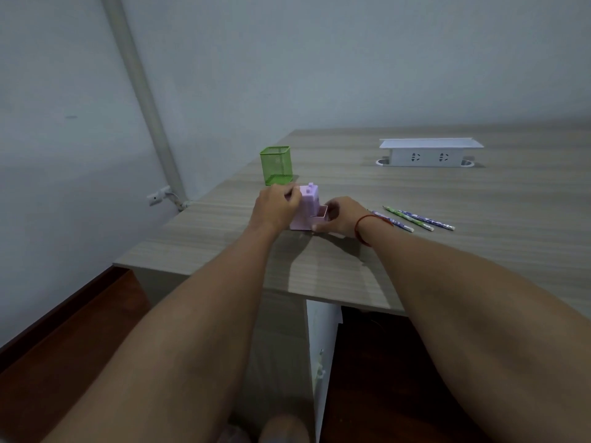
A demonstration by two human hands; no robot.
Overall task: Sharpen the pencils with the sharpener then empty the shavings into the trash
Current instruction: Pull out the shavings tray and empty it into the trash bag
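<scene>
Sharpener (306, 203), a small pink box-shaped one, stands on the wood-grain counter (319, 270) near its left front corner, between both hands. The left hand (276, 204) grips its left side, fingers (292, 195) curled over the upper edge. A little open drawer (320, 215) sticks partway out of the sharpener's right side, and the right hand (342, 219) holds it, fingers wrapped round its far side and the thumb at its near lower edge. What lies inside the drawer cannot be made out. A red string bracelet (361, 230) circles the right wrist. Just to the right of that wrist, three patterned pencils (415, 219) lie side by side on the counter, slanted. Behind the left hand stands a green mesh pen holder (276, 166), upright. Farther back to the right sits a white socket box (430, 152).
</scene>
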